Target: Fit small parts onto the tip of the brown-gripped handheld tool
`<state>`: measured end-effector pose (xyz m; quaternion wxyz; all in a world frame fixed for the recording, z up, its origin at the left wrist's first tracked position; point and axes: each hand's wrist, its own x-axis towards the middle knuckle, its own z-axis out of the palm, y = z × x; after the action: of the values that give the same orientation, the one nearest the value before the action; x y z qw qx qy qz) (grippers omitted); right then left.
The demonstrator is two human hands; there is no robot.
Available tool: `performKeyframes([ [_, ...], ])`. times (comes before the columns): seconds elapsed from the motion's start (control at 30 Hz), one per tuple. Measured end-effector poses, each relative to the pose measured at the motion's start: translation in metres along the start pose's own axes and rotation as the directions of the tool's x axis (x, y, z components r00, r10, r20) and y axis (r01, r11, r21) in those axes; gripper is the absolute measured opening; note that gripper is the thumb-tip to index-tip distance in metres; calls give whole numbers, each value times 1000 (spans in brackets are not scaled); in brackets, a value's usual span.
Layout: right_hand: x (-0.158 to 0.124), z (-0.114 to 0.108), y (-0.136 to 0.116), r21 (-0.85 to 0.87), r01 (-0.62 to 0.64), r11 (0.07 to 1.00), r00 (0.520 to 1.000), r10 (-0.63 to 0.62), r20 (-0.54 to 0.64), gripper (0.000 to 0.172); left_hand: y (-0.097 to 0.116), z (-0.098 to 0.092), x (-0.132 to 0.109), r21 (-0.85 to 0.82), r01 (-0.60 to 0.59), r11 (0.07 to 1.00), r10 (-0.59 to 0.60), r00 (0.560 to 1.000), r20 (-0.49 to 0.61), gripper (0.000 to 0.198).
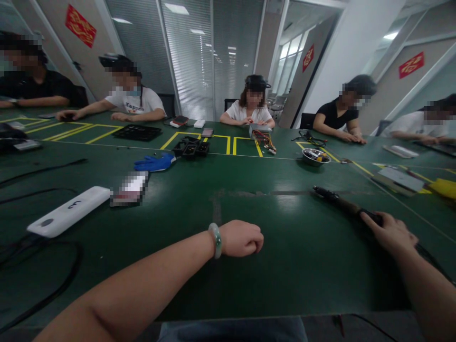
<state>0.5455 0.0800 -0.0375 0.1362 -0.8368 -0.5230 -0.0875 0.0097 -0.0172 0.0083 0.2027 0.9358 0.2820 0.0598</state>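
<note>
My left hand (pixel 242 238) rests on the green table in front of me, its fingers curled into a loose fist; nothing shows in it. A pale green bangle (pixel 215 241) circles that wrist. To the right, my right hand (pixel 392 233) is wrapped around a black corded electric screwdriver (pixel 342 204). The tool lies low over the tabletop, its tip pointing away and to the left. Its cable trails off behind the hand toward the right edge. My right fingertips are partly hidden under the tool.
At left are a white power bank (pixel 69 211) with black cables, a phone (pixel 130 188) and a blue glove (pixel 155 162). Farther back stand black plastic parts (pixel 191 147) and a metal bowl (pixel 316 156) of small pieces. Several people sit along the far side, one handling a wired metal box (pixel 260 131).
</note>
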Motion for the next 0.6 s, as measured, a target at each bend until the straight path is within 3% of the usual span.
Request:
performKeyframes([
  [0.17,0,6,-37,66,23,998,987,-33,154,74,-1,2,3,21,-1,1000,1,1000,2,17],
  [0.37,-26,2,-133,171,238,956,960,-258,108,65,2,0,3,23,15,1000,-15,1000,4,18],
  [0.47,-51,0,-190,246,382,891,907,-413,86,60,4,-2,2,25,23,999,-23,1000,7,18],
  [0.6,-95,-8,-263,365,567,738,780,-623,49,54,4,-2,2,28,6,1000,-6,1000,-4,17],
])
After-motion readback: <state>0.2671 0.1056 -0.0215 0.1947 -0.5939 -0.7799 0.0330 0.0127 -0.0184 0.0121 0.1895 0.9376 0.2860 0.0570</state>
